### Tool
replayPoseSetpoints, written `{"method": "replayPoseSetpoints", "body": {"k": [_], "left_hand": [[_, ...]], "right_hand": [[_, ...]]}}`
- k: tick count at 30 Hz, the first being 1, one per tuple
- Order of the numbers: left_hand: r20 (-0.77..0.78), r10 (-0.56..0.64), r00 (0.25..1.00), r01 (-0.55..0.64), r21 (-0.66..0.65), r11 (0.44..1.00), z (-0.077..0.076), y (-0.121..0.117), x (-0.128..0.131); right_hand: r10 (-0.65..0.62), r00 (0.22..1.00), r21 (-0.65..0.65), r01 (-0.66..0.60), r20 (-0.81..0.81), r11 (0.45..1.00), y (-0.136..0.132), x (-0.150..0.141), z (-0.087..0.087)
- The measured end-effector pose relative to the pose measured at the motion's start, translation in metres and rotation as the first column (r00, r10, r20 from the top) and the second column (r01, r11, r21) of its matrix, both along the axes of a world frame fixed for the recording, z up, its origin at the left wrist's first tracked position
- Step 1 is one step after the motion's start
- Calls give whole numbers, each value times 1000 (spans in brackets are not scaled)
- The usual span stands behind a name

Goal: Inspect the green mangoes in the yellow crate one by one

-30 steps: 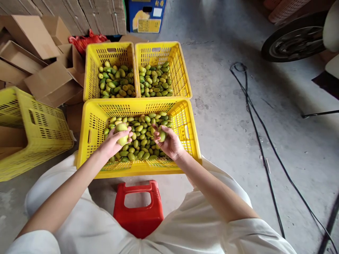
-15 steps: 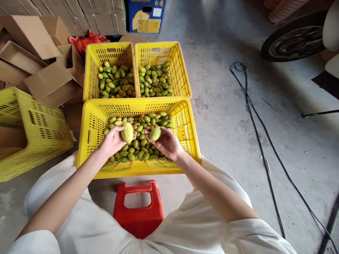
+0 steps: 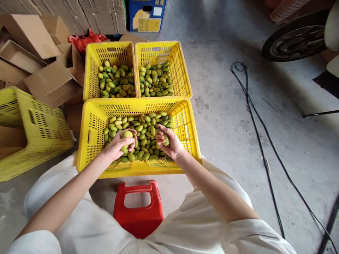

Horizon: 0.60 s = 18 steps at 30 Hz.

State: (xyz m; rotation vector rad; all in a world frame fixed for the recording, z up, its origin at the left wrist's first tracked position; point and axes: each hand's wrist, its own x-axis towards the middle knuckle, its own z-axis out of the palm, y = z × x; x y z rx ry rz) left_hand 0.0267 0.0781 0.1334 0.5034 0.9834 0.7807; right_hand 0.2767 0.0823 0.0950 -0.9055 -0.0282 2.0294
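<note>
At the far left, a yellow-green perforated plastic crate (image 3: 50, 123) stands on the grey concrete floor (image 3: 217, 141) with brown cardboard inside, and open brown cardboard boxes (image 3: 50, 81) lie heaped behind it. A crumpled red bag (image 3: 86, 40) lies beside the far-left corner of a yellow slatted crate (image 3: 91, 70), which holds green and yellowish fruit. Nearer the person, the left forearm passes over the near-left corner of a wide yellow plastic crate (image 3: 132, 173); above its interior, the left hand (image 3: 118, 144) has thumb and fingers wrapped round a plump yellow-green oval fruit (image 3: 126, 135). Many smooth green oval fruits (image 3: 143, 137) cover the bottom between the crate's left and right walls. A red plastic stool (image 3: 140, 215) is just beyond its near edge, between the person's legs. Farther off is a blue printed cardboard box (image 3: 148, 16). A second slatted crate (image 3: 181, 70), also yellow and holding fruit, adjoins the wide crate's far edge. Right of centre over the wide crate, the right hand (image 3: 173, 145) curls its fingers round a green oval fruit (image 3: 166, 140), partly hidden. Black cable (image 3: 258, 135) lies farther right, below a black-tyred wheel (image 3: 296, 37).
</note>
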Motion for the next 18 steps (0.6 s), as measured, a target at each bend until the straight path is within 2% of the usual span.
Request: {"method": "replayPoseSetpoints", "body": {"k": [3, 7, 10, 14, 18], "left_hand": [[5, 34, 999, -34, 20, 999, 0, -1, 3], [16, 100, 995, -99, -39, 994, 4, 2, 4], [23, 179, 984, -173, -166, 971, 8, 7, 4], [43, 255, 966, -229, -315, 921, 10, 11, 2], [76, 324, 943, -287, -308, 907, 5, 8, 1]], "right_hand": [[98, 995, 40, -97, -16, 994, 0, -1, -5], [110, 994, 65, -108, -24, 992, 0, 0, -13], [68, 998, 69, -68, 0, 995, 0, 4, -19], [-61, 998, 66, 59, 33, 996, -2, 3, -20], [-77, 995, 52, 74, 68, 996, -4, -7, -12]]}}
